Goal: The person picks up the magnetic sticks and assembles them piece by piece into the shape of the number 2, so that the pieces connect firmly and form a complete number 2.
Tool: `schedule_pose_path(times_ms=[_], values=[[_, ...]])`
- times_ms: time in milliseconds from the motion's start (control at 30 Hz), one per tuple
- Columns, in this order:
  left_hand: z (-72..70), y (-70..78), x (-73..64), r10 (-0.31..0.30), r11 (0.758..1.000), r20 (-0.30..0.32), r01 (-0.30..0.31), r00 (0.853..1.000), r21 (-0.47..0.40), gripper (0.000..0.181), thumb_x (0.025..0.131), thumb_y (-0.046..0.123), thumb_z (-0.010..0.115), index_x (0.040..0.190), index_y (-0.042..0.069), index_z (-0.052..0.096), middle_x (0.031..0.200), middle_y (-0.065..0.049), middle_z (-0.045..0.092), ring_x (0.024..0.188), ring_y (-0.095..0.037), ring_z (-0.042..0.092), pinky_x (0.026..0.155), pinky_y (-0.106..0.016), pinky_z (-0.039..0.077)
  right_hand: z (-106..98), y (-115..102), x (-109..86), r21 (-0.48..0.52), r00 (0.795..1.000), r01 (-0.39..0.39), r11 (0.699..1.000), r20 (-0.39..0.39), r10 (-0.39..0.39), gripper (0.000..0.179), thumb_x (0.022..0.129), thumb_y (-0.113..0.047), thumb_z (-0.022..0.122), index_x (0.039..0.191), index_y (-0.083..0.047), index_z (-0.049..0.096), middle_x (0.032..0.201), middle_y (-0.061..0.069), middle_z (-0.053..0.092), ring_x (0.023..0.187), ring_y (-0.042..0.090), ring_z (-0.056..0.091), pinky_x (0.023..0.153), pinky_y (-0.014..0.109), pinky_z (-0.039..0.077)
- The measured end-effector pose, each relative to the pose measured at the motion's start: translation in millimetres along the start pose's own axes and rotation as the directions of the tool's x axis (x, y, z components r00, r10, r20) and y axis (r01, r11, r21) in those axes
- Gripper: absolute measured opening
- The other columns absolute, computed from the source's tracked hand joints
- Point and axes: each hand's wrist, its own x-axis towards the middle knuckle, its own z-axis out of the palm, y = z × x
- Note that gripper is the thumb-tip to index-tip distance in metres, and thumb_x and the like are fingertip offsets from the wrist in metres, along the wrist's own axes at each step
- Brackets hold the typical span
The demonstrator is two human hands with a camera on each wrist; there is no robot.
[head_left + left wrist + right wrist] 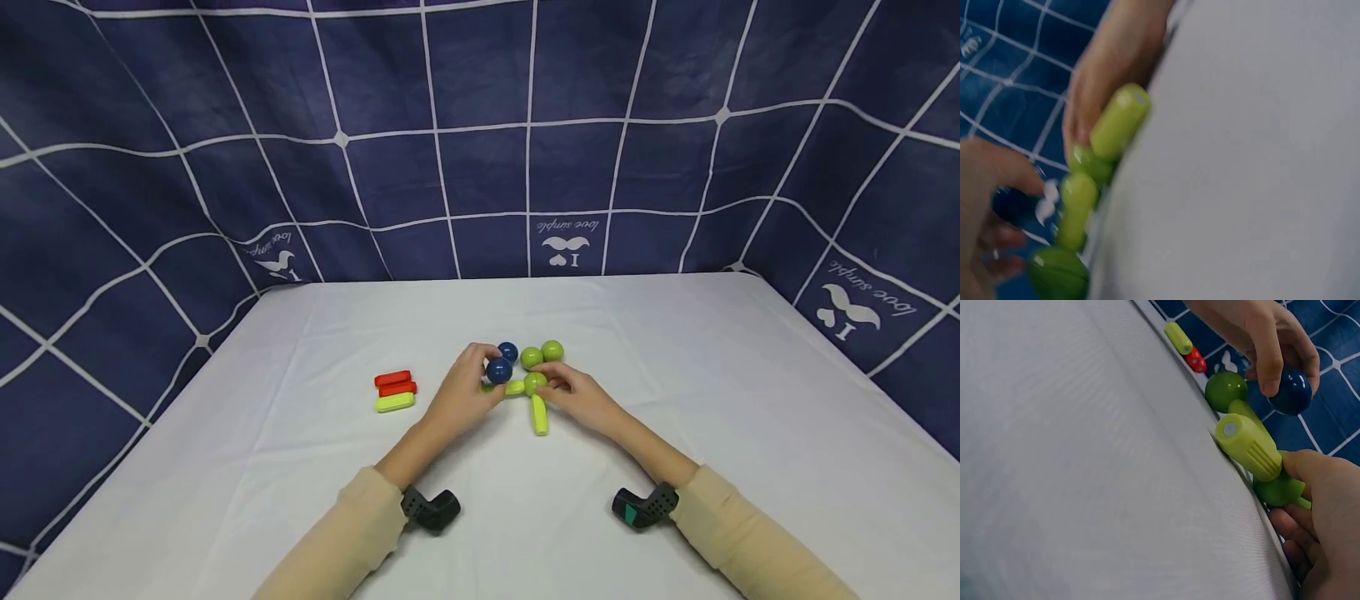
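My left hand (468, 387) pinches a blue ball (1291, 392) between thumb and fingers, held above the chain of green pieces. Thumb and fingers of my right hand (581, 402) grip a green ball (535, 383). From that ball one yellow-green rod (539, 415) points toward me, with a grey disc on its end in the right wrist view. Another yellow-green rod (514, 387) runs left to a second green ball (1225, 391), mostly hidden by my left hand in the head view. A second blue ball (507, 352) lies just behind the held one.
Two loose green balls (542, 354) sit just beyond my right fingers. Off to the left lie two red rods (396, 383) and a yellow-green rod (394, 402), side by side. A white cloth (315, 483) covers the table, and a navy grid curtain (480, 167) hangs behind it.
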Motion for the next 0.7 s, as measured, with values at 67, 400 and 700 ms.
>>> schedule_pose_path(times_ms=[67,400,700], values=[[-3.7,7.1,-0.9,-0.017,0.998,0.107,0.023,0.994,-0.055,0.041,0.074,0.01,0.065,0.111,0.005,0.05,0.102,-0.009,0.051,0.082,-0.018,0.048,0.072,-0.028,0.041,-1,1,0.4,0.0,1.0,0.001,1.0,-0.011,-0.001,0.039,0.089,-0.027,0.056,0.124,-0.01,0.052,0.108,0.009,0.06,0.093,0.017,0.054,0.081,0.028,0.043],[-10.6,30.7,-14.8,-0.067,0.972,0.546,0.178,0.835,-0.152,0.031,0.075,0.013,0.068,0.1,0.009,0.05,0.097,-0.005,0.055,0.069,-0.011,0.047,0.062,-0.023,0.04,0,0,0.6,0.006,1.0,-0.014,1.0,-0.027,0.014,0.038,0.089,-0.019,0.057,0.123,-0.002,0.052,0.107,0.014,0.061,0.094,0.021,0.056,0.081,0.031,0.043],[-0.6,31.6,-18.7,0.034,0.975,0.555,0.093,0.831,-0.2,0.033,0.073,0.011,0.073,0.1,0.006,0.054,0.093,-0.004,0.055,0.063,-0.008,0.047,0.056,-0.018,0.04,-2,-1,-0.3,0.001,0.999,-0.027,1.0,-0.045,0.027,0.037,0.089,-0.023,0.057,0.121,-0.005,0.055,0.106,0.012,0.062,0.093,0.018,0.057,0.081,0.028,0.044]])
